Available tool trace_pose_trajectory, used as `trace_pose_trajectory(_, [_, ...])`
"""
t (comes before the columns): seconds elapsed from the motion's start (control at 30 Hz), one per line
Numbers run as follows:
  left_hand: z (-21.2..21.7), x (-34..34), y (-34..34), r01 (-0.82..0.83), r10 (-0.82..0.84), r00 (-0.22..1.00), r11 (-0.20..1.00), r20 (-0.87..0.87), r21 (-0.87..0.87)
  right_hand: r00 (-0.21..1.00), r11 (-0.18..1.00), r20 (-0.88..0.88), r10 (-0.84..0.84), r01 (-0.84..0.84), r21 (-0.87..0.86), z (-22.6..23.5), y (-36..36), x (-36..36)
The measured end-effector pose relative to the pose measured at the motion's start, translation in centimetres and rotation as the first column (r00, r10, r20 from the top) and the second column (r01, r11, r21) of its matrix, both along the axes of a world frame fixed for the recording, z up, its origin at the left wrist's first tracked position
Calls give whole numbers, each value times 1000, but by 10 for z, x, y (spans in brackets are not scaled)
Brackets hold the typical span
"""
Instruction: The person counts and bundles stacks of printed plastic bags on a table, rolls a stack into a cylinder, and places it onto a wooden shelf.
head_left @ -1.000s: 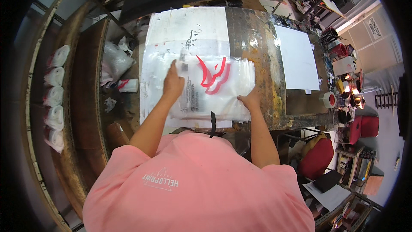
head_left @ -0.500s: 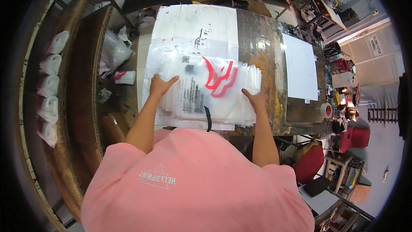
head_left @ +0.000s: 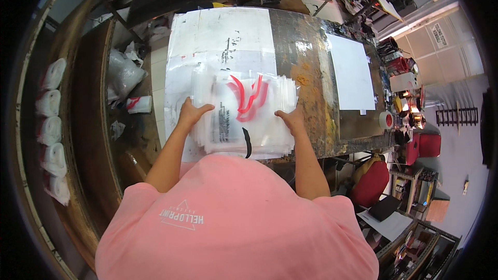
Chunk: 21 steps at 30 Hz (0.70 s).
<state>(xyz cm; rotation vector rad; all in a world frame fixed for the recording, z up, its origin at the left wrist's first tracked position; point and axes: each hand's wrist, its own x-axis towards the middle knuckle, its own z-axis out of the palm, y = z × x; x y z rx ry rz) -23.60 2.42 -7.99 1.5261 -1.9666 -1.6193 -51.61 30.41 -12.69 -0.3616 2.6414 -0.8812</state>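
Observation:
A loose stack of clear plastic bags (head_left: 244, 140) with a red printed shape and dark printed lines lies at the near side of the table, its edges fanned out unevenly. My left hand (head_left: 193, 115) grips the stack's left edge, thumb on top and pointing inward. At the opposite edge, my right hand (head_left: 292, 120) holds it the same way. The other fingers of both hands are largely hidden by the sides of the stack. A narrow black strip (head_left: 247, 142) shows over its near part.
Beneath the bags is a white sheet (head_left: 220, 31) with dark marks, on a paint-stained table (head_left: 306, 72). Another white sheet (head_left: 350, 72) and a tape roll (head_left: 385, 120) lie to the right. Rolled plastic bundles (head_left: 52, 129) line a shelf at left; a red chair (head_left: 371, 181) stands lower right.
My hands have come a little closer together on the stack, and the bags have shifted and bunched between them. The whole view has moved slightly, with the table further left.

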Motion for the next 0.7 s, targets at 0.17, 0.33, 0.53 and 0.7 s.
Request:
trace_pose_trajectory(0.17, [-6,10,-18,-10,82,980,931,-182,366,882,956,437,176,-48,-289,28,-7,-13])
trace_pose_trajectory(0.33, [-6,12,-24,72,11,971,939,-239,336,918,966,373,134,-36,-258,16,3,-21])
trace_pose_trajectory(0.53, [-9,1,-19,48,36,972,937,-233,345,728,934,642,242,6,-358,26,6,-36])
trace_pose_trajectory(0.7, [-13,-17,-12,135,44,941,860,-335,492,802,958,573,169,2,-286,37,18,-46])
